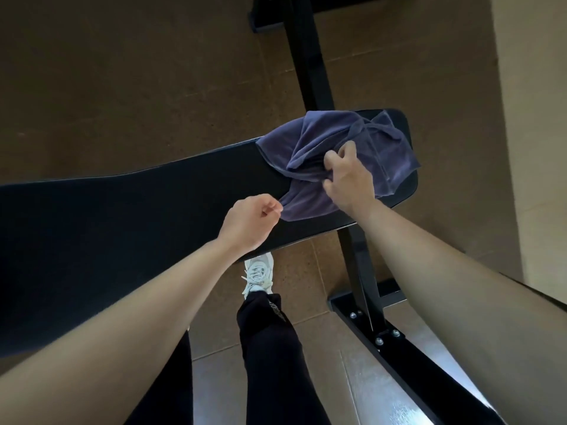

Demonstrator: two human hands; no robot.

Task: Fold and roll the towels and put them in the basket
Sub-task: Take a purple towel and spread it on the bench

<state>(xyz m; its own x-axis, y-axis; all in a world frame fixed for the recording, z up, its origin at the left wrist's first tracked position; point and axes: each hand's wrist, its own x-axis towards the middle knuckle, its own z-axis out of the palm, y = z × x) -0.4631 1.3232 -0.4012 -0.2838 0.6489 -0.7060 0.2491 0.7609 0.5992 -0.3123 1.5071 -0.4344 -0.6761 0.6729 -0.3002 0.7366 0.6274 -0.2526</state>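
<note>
Purple-grey towel (385, 148), crumpled; corner pinched in left hand (248, 220), folds clutched in right hand (348, 180).

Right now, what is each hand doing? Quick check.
The left hand is closed, pinching the near corner of the towel.
The right hand is closed, gripping a bunch of the same towel.

A gym: padded black workout bench (153, 216) on a steel frame (310, 65), brown tiled floor (122, 87)
</note>
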